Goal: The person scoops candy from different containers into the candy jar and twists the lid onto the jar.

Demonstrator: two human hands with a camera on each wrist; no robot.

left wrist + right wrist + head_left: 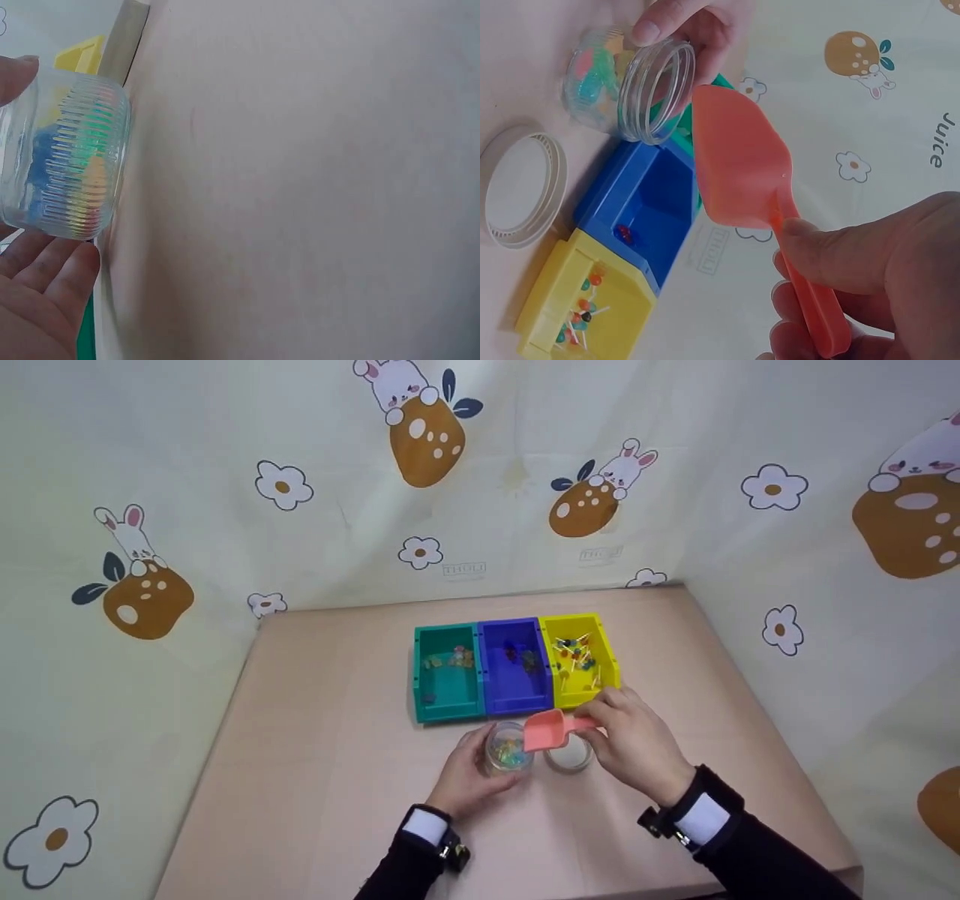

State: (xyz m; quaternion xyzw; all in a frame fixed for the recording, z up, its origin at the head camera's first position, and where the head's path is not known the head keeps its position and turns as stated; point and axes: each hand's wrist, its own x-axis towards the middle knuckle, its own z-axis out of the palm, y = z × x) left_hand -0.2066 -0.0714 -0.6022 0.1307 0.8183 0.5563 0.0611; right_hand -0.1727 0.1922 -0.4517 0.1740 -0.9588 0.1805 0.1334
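Note:
My left hand (471,776) grips a clear ribbed glass jar (82,157), thumb on one side and fingers on the other. Colourful small pieces (598,79) lie in the jar's bottom, and its threaded mouth is uncovered. By its handle, my right hand (637,739) holds a coral-pink scoop (742,161), pinched between thumb and curled fingers. In the head view the scoop's blade overlaps the jar's right rim; no pieces show in it. A round white lid (517,187) lies on the table just right of the jar, below the scoop.
Three joined bins stand behind the hands: a green bin (450,709) with a few small pieces, a blue bin (517,701) with dark red and greyish pieces, and a yellow bin (607,649) with several white-sticked beads. A patterned curtain (517,540) rises behind and beside the table (322,780).

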